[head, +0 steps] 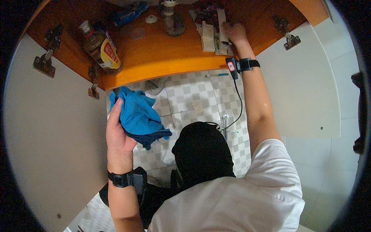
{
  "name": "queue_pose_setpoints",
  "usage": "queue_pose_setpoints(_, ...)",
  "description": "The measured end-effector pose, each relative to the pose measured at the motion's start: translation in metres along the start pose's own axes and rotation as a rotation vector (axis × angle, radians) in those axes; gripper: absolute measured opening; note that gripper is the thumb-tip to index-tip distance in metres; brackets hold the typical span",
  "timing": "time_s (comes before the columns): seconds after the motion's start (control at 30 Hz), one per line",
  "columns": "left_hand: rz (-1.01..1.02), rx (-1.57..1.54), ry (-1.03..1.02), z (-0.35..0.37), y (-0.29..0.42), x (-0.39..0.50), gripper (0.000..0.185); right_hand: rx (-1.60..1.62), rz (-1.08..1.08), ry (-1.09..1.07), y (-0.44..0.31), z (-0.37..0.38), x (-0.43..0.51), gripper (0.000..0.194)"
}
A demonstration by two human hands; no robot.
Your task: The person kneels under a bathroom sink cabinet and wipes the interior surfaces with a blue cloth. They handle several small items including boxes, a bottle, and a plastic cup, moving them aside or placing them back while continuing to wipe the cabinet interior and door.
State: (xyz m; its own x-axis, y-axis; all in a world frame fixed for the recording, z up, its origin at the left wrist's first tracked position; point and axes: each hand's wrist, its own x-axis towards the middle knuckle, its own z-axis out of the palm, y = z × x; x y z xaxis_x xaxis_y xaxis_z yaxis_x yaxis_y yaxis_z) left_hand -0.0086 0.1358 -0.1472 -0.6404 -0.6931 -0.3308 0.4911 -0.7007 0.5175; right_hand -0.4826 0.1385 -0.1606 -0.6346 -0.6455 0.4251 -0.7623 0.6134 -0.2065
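My left hand [120, 127] grips a crumpled blue cloth [139, 111] in front of the cabinet's lower edge. Its thumb lies over the waffle-textured fabric, and a darker blue part hangs at the bottom. Inside the cabinet, on the right, my right hand [236, 33] reaches to a pile of small packets and boxes. A narrow pale box [222, 24] is right beside its fingers; motion blur hides whether they hold it. Another pale box [207, 37] lies just to the left, on top of some plastic packaging [200, 16].
A brown bottle [101, 47] with a yellow and red label stands on the left of the orange cabinet floor [162, 52]. Behind are a blue packet [132, 13] and a drain pipe [173, 21]. Open doors [58, 130] flank me. Toothbrushes [217, 75] lie on the tiles.
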Motion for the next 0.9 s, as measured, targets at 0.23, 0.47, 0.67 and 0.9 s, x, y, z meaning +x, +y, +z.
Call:
queue_pose_setpoints(0.23,0.075,-0.002,-0.033,-0.004,0.009,0.0,0.039,-0.091,-0.205,0.004,-0.002,0.008,-0.062,0.033)
queue_pose_setpoints(0.47,0.093,0.026,-0.147,-0.021,0.035,-0.017,0.043,0.58,-0.117,0.065,0.035,-0.008,-0.198,0.028)
queue_pose_setpoints(0.67,0.272,0.323,0.18,-0.008,0.036,-0.021,0.045,0.119,0.151,-0.723,0.124,0.057,-0.344,0.02)
queue_pose_setpoints(0.9,0.571,0.64,0.585,0.003,0.034,-0.018,0.047,0.257,0.232,-0.745,0.117,0.131,-0.386,0.021)
